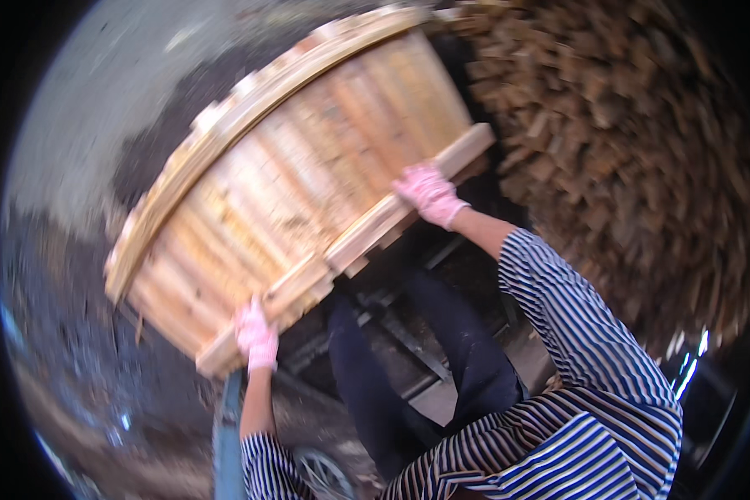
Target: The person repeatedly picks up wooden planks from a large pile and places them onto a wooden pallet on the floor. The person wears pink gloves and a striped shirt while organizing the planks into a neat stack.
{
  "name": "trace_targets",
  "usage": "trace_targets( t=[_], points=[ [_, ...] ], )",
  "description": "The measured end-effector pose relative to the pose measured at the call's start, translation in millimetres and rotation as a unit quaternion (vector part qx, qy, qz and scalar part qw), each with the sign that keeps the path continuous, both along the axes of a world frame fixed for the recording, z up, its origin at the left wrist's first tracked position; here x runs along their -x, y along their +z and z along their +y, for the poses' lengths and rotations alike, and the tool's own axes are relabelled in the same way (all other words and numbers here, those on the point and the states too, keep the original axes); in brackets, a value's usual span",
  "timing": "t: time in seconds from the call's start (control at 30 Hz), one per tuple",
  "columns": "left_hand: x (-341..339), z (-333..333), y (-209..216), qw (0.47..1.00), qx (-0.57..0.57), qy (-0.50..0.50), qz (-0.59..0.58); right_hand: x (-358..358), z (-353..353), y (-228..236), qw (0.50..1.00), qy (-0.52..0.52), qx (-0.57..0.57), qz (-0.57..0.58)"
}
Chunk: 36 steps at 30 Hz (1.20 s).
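Observation:
A wide panel of pale wooden boards (308, 167) lies tilted in front of me, its far end higher to the right. Wooden battens run along its near and far edges. My left hand (257, 335), in a pink glove, grips the near batten close to the left corner. Farther right, my right hand (429, 195), gloved in pink too, is closed over the same batten. The fingertips of both hands are partly hidden or blurred. Between the hands, the near batten shows a joint where two lengths meet.
A big heap of small wood pieces (608, 158) rises on the right. Beneath the panel, near my legs, is a dark metal frame (408, 346). A blue-grey metal bar (228, 442) and a wheel (323, 475) are at the lower left. Grey ground (100, 125) spreads at the far left.

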<state>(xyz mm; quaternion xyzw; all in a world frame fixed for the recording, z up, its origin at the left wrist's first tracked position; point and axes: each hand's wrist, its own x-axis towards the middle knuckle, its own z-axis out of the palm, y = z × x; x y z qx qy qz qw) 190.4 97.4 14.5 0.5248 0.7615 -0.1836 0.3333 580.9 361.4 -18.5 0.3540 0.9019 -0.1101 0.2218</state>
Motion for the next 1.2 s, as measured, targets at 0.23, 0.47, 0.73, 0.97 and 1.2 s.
trace_targets(
  t=[0.23,0.47,0.73,0.97,1.2],
  points=[
    [6,-14,-17,0.999,0.020,-0.023,0.028,13,5,14,1.000,-0.015,-0.001,0.018],
    [1,-7,-4,0.999,-0.033,-0.011,-0.006,11,3,28,0.997,-0.062,-0.020,0.040],
    [-33,124,156,0.980,0.089,-0.178,-0.016,44,-65,200,0.937,-0.250,0.175,0.170],
    [-117,186,239,0.950,-0.085,-0.011,-0.300,-42,-113,443,0.823,-0.489,0.026,0.288],
    [-245,287,424,0.833,-0.108,-0.026,-0.542,-163,-84,653,0.701,-0.506,-0.254,0.434]
  ],
)
